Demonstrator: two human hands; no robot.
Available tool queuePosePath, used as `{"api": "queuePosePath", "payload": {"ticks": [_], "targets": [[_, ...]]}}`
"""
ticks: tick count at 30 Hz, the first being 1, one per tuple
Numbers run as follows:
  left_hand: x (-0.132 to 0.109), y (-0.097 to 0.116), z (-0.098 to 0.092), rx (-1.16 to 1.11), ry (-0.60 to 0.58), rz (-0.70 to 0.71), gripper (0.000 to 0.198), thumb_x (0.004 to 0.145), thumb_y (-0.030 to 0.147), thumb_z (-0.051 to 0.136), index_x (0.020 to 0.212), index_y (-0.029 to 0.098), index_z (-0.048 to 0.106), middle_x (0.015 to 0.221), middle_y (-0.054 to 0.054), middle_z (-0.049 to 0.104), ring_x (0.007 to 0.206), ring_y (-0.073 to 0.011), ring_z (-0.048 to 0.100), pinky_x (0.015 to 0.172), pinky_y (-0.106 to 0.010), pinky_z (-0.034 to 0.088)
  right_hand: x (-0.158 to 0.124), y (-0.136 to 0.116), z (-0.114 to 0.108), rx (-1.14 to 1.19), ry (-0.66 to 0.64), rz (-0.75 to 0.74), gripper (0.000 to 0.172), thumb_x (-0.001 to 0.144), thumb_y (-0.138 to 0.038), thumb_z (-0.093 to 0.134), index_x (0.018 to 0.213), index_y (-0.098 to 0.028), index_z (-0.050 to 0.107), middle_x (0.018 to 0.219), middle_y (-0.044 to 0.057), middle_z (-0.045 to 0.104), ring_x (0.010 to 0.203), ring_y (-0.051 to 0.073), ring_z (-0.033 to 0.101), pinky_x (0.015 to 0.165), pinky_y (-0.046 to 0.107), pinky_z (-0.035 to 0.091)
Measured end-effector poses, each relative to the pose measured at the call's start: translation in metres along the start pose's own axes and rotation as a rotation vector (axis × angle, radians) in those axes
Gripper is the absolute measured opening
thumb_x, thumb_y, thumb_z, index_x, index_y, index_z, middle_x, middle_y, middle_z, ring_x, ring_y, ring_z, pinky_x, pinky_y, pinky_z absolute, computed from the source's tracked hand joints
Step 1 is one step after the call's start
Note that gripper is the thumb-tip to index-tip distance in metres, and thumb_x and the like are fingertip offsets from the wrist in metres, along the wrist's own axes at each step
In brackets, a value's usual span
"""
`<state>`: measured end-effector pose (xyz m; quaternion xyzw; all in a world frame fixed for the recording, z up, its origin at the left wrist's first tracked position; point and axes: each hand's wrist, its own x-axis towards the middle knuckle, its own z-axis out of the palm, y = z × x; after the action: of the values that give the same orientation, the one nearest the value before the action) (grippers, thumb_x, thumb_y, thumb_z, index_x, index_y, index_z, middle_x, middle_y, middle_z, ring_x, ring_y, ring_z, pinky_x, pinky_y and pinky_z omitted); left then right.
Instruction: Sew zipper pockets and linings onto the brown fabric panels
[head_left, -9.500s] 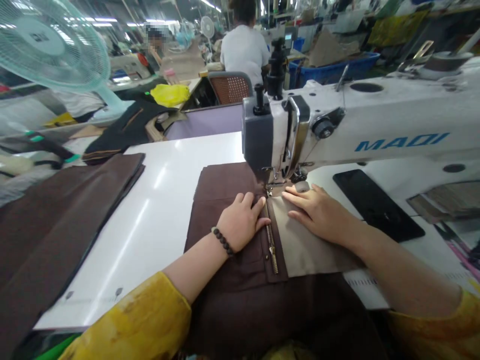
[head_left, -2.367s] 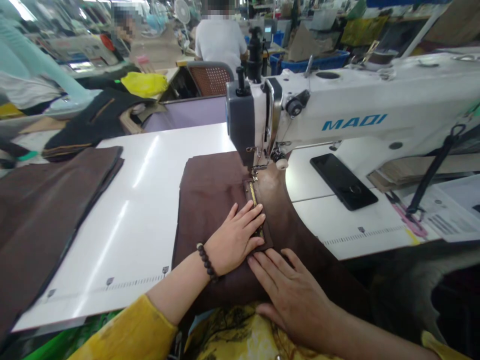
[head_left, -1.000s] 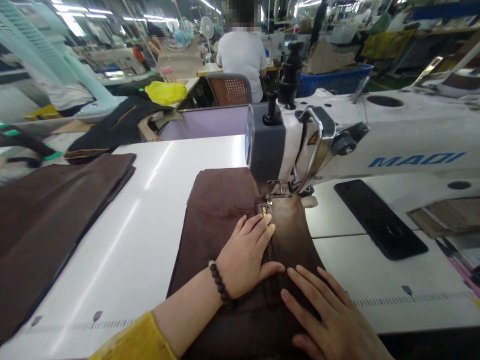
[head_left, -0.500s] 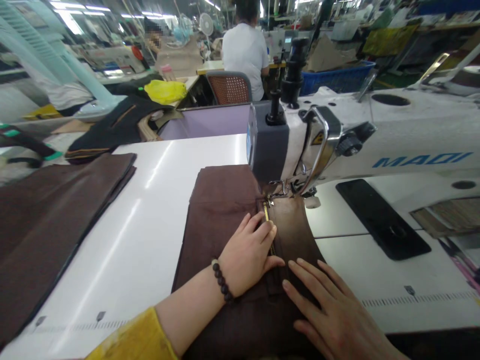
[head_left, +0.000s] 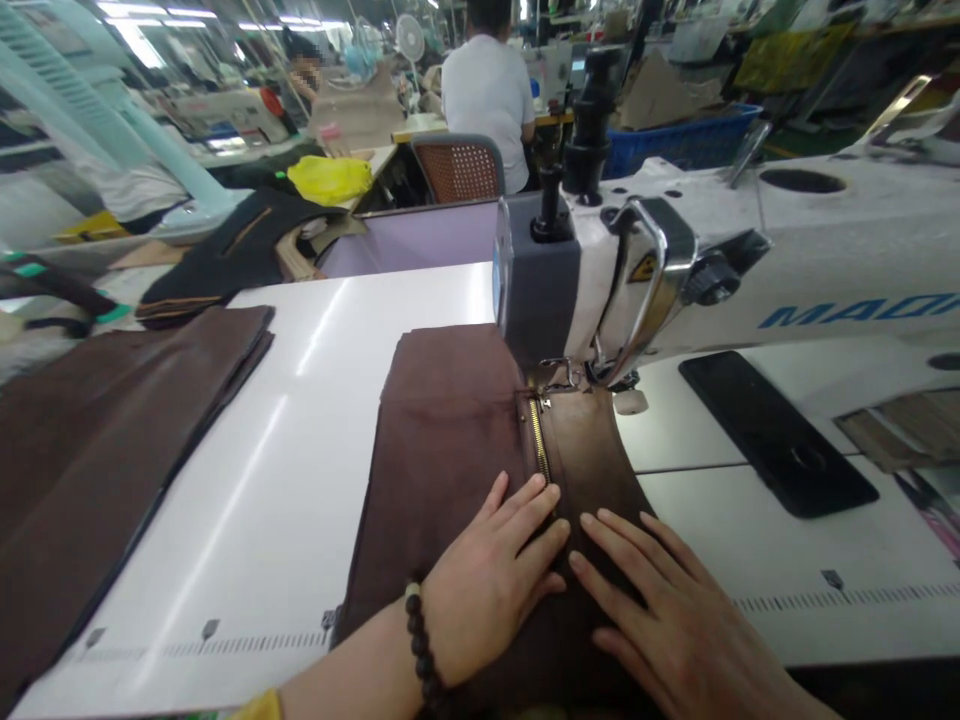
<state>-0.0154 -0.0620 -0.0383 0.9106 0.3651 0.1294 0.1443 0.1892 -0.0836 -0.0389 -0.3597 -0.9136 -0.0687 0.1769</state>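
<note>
A dark brown leather-like panel (head_left: 442, 430) lies flat under the head of a sewing machine (head_left: 540, 270). A brass-toothed zipper (head_left: 538, 435) runs down it, its upper end close to the presser foot. My left hand (head_left: 491, 570), with a dark bead bracelet (head_left: 421, 645) at the wrist, rests on the panel, fingers stretched out over the zipper's lower part. To its right, my right hand (head_left: 660, 610) is laid on the panel with its fingers spread. Neither hand grips anything. The needle tip cannot be made out.
A black phone (head_left: 776, 432) lies right of the panel under the machine arm. Brown pieces (head_left: 120, 420) are stacked at the left of the white table (head_left: 300, 440). Further back are a blue crate (head_left: 675, 145) and a seated person in a white shirt (head_left: 487, 95).
My left hand has slid down along the zipper, toward me, uncovering more of its teeth. My right hand stays almost where it was. The view has shifted slightly.
</note>
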Motion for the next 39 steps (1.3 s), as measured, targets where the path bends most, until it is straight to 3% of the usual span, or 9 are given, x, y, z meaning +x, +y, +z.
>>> {"api": "queuePosePath", "payload": {"ticks": [11,17,39], "targets": [[0.013,-0.017,0.002,0.04,0.038,0.025,0.03,0.086,0.024,0.047,0.114,0.013,0.049,0.126,-0.013,0.047,0.122,-0.0258,0.036,0.098,-0.054,0.032,0.012,0.006,0.006,0.097,-0.067,0.119,0.028,0.087,-0.029,0.04,0.109,-0.022,0.057,0.116,0.005,0.055,0.107,0.021,0.048,0.088,0.04,0.04],[0.019,-0.027,0.0,0.042,0.066,0.047,0.028,0.087,0.024,0.045,0.112,0.013,0.05,0.123,-0.013,0.048,0.121,-0.0255,0.037,0.098,-0.054,0.032,0.018,0.014,0.01,0.111,-0.151,0.102,0.031,0.085,-0.028,0.045,0.114,-0.022,0.054,0.119,0.007,0.053,0.111,0.023,0.045,0.09,0.042,0.039],[0.043,-0.057,-0.005,0.084,0.035,0.057,0.028,0.086,0.024,0.046,0.111,0.014,0.049,0.123,-0.014,0.046,0.121,-0.0268,0.036,0.098,-0.052,0.032,0.044,0.037,0.022,0.169,-0.12,0.139,0.03,0.084,-0.023,0.044,0.113,-0.022,0.053,0.121,0.007,0.051,0.112,0.022,0.043,0.094,0.042,0.035]]}}
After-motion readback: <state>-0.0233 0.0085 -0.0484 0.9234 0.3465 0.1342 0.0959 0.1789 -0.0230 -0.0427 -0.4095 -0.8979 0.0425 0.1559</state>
